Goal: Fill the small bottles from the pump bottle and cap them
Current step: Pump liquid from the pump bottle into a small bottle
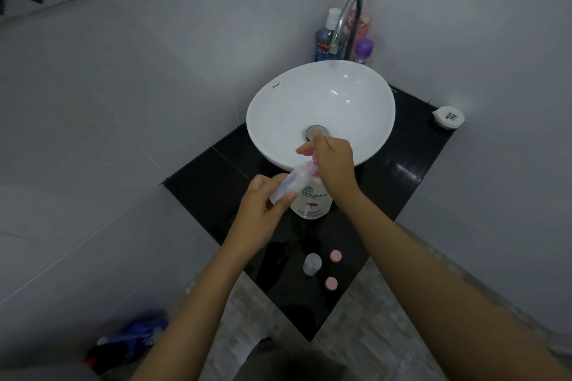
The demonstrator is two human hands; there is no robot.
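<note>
Clear small bottle (286, 187), tilted in the left hand's (261, 210) grip, meets the "Shokubutsu" pump bottle (314, 199); the right hand (334, 161) presses its pink pump.

Both your bare forearms reach forward from the lower edge of the view and converge toward the centre. Your left hand (263, 204) is raised with the wrist bent, palm turned inward; the thumb (286, 198) lies across the front and the fingers curl round behind, a closed grip on a small clear bottle (286, 184) held tilted. Your right hand (332, 161) is ahead of and just above the left, palm down, wrist arched, fingers (305, 150) bent forward and downward, pressing on a pink pump head (314, 161). The two hands are close together, not touching.
</note>
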